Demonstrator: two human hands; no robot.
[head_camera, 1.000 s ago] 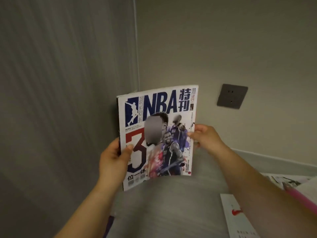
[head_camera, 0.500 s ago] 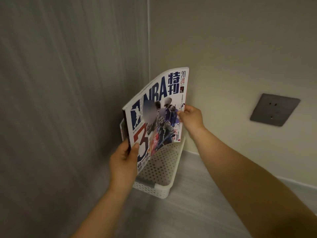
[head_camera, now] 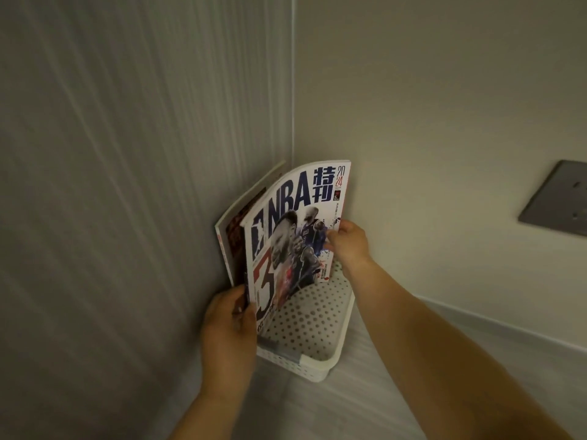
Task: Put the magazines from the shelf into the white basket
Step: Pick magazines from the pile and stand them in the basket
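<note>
An NBA magazine (head_camera: 295, 223) with a white cover stands upright, its lower edge down inside the white perforated basket (head_camera: 320, 360) in the corner of the shelf. My left hand (head_camera: 228, 331) grips its lower left corner at the spine. My right hand (head_camera: 347, 246) pinches its right edge about halfway up. The cover bows slightly. A second magazine (head_camera: 233, 230) stands behind it in the basket, leaning on the left wall, mostly hidden.
The basket sits in the corner between a ribbed grey wall (head_camera: 127, 185) on the left and a plain back wall. A grey wall socket (head_camera: 556, 201) is on the back wall at the right. Grey shelf surface (head_camera: 365, 401) extends to the right of the basket.
Both hands have carried the NBA magazine from in front of me to the corner and lowered it into the basket, turning it edge-on beside the other magazine.
</note>
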